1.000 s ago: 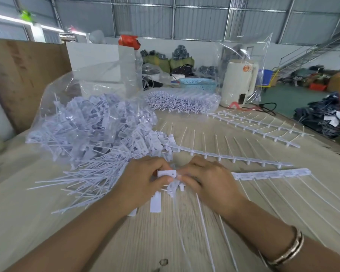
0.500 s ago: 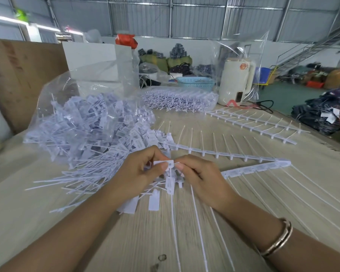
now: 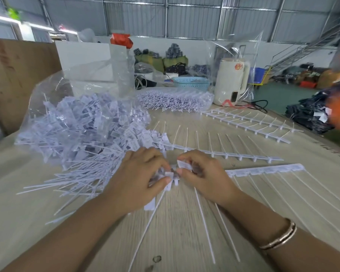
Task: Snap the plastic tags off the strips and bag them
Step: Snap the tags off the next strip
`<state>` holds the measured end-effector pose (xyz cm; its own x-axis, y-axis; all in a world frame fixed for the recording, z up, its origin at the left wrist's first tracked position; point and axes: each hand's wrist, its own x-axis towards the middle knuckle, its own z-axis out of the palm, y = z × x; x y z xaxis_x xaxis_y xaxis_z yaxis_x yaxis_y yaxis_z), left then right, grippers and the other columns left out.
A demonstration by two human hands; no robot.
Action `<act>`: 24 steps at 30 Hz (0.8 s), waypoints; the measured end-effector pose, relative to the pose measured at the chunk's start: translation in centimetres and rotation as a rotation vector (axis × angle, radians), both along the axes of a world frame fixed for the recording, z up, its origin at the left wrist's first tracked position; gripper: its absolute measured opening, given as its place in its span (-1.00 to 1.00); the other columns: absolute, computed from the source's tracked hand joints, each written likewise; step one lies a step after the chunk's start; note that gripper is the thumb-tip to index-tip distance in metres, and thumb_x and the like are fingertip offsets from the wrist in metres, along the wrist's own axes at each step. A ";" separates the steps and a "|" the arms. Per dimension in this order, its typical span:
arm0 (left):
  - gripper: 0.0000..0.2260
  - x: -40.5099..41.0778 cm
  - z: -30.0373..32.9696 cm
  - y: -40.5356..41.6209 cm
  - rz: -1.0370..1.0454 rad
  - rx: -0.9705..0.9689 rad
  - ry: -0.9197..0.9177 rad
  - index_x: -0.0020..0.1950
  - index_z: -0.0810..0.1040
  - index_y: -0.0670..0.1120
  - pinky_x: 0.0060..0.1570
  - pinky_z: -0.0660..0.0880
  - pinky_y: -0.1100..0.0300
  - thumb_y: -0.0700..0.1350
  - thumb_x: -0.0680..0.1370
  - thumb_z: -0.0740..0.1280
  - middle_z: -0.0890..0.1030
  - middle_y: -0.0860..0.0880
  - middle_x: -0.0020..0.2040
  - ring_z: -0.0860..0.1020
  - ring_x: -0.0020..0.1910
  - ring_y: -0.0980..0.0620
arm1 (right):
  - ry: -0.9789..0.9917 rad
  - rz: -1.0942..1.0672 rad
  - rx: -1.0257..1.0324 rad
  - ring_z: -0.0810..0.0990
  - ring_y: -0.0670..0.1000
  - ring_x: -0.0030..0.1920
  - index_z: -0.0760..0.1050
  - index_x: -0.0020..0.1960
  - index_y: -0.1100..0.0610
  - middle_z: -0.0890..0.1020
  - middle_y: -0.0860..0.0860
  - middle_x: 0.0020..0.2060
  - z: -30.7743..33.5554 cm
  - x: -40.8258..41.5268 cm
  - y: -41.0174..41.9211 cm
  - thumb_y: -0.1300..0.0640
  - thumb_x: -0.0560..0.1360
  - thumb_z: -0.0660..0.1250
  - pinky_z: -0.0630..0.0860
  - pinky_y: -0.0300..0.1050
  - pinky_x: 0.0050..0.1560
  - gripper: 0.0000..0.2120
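A white strip of plastic tags (image 3: 267,170) lies across the wooden table (image 3: 175,236), its thin tails running toward me. My right hand (image 3: 204,175) pinches the strip's left end. My left hand (image 3: 139,177) pinches a loose white tag (image 3: 168,176) right beside that end and holds a few more tags beneath the palm. To the left, a clear plastic bag (image 3: 82,122) lies open, heaped with separated tags whose tails spill out over the table.
An empty strip spine (image 3: 224,154) and two more spines (image 3: 249,124) lie further back. A packed bundle of tags (image 3: 175,99), a blue basket (image 3: 190,83) and a white kettle (image 3: 231,81) stand at the far edge. A wooden board (image 3: 14,81) leans at left.
My hands have drawn slightly apart and my left thumb now pinches a tag lower down. The strip's free right end has swung back toward me.
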<state>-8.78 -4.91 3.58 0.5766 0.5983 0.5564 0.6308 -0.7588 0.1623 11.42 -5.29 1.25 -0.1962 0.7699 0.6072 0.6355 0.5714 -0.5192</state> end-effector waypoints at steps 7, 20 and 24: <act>-0.82 -0.5 -0.8 0.2 -0.235 -0.124 0.280 -0.02 0.56 0.12 0.08 0.22 0.29 -0.11 0.47 0.25 0.47 0.23 -0.18 0.39 -0.09 0.30 | 0.019 -0.064 -0.036 0.49 -0.23 -0.22 0.57 -0.01 0.03 0.53 -0.22 -0.19 0.2 1.0 0.3 0.14 0.43 0.42 0.35 -0.43 -0.21 -0.86; -0.77 1.1 -0.6 -0.3 0.072 -0.165 -0.294 -0.16 0.45 0.17 0.04 0.17 0.17 0.24 0.44 0.09 0.55 0.18 -0.27 0.49 -0.18 0.24 | -0.181 0.013 0.001 0.56 0.02 -0.10 0.39 0.15 0.13 0.53 -0.07 -0.11 1.6 -1.8 -2.1 0.10 0.42 0.41 0.44 -0.09 -0.10 -0.64; -0.89 1.8 -1.4 -0.2 0.020 -0.329 -0.363 -0.24 0.46 0.17 -0.03 0.44 -0.01 0.16 0.42 0.26 0.57 0.04 -0.39 0.55 -0.34 0.12 | -0.223 0.063 -0.035 0.54 -0.01 -0.05 0.43 0.11 0.14 0.57 -0.02 -0.07 1.9 -2.0 -2.3 0.10 0.40 0.42 0.45 -0.06 -0.03 -0.67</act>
<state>-6.97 -5.10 2.18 0.3667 0.7854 0.4988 0.5033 -0.6183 0.6036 9.42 -7.54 3.19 -0.3711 0.7715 0.5167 0.7004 0.5979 -0.3898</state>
